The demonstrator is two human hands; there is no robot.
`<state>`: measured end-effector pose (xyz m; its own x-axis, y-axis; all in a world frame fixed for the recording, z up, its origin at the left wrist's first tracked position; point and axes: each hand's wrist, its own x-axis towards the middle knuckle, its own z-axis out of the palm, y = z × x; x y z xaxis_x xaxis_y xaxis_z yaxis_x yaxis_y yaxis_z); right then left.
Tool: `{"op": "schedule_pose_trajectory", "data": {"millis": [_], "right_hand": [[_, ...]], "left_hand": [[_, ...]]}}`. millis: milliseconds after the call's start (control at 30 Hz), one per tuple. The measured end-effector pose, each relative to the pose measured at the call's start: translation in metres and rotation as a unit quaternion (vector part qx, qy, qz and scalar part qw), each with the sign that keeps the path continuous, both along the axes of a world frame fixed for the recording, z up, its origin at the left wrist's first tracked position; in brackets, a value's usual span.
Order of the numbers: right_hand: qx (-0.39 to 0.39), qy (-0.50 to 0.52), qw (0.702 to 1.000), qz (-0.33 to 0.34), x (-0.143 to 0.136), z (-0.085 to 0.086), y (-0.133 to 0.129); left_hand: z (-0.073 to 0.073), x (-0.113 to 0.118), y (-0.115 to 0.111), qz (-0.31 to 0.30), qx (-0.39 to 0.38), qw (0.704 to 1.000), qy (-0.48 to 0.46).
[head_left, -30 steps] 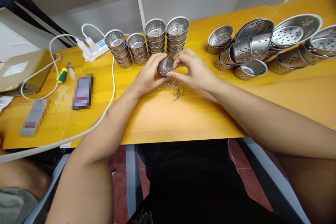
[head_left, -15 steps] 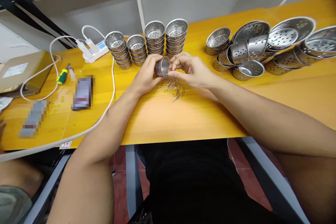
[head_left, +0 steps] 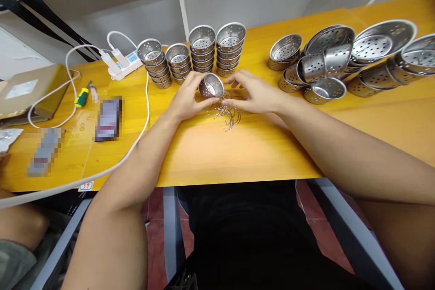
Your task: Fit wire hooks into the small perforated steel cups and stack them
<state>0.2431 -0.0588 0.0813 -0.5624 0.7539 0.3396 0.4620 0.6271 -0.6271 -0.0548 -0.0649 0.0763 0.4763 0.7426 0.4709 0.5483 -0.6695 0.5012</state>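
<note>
A small perforated metal cup (head_left: 212,86) is gripped by my left hand (head_left: 186,96), fingers around its far side and thumb at its near side. Its mouth is tilted up toward me. Just right of the cup, my right hand (head_left: 254,92) has its thumb and fingers apart, with nothing visible between them. Beneath and beside the right thumb lies a loose bunch of thin curved metal wires (head_left: 231,120) on the yellow table (head_left: 238,154).
Behind my hands stand several stacks of perforated cups (head_left: 231,38). More metal cups and larger perforated bowls (head_left: 382,43) pile up at the right. At left are a power strip (head_left: 124,67), white cable (head_left: 147,113), green-yellow screwdriver (head_left: 81,97) and cardboard box (head_left: 37,93). Another person's leg shows lower left.
The cup's mouth has turned from facing right to facing upward toward me. My right hand's fingers have moved away from its rim and spread apart.
</note>
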Motion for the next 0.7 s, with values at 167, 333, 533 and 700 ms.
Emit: {"op": "schedule_pose_trajectory", "data": {"millis": [167, 333, 533, 700], "right_hand": [[0.02, 0.053, 0.998, 0.005, -0.02, 0.011, -0.012], [0.025, 0.038, 0.999, -0.008, -0.021, 0.032, -0.009], [0.113, 0.006, 0.994, 0.005, -0.013, 0.103, 0.021], [0.187, -0.083, 0.978, 0.023, -0.061, 0.154, 0.062]], "left_hand": [[0.003, 0.005, -0.005, -0.043, -0.012, 0.999, 0.013], [-0.005, 0.003, 0.0, -0.036, -0.014, 0.999, -0.015], [-0.011, -0.004, 0.003, -0.026, 0.0, 0.999, 0.02], [-0.01, -0.004, 0.0, -0.032, 0.013, 0.999, 0.017]]}}
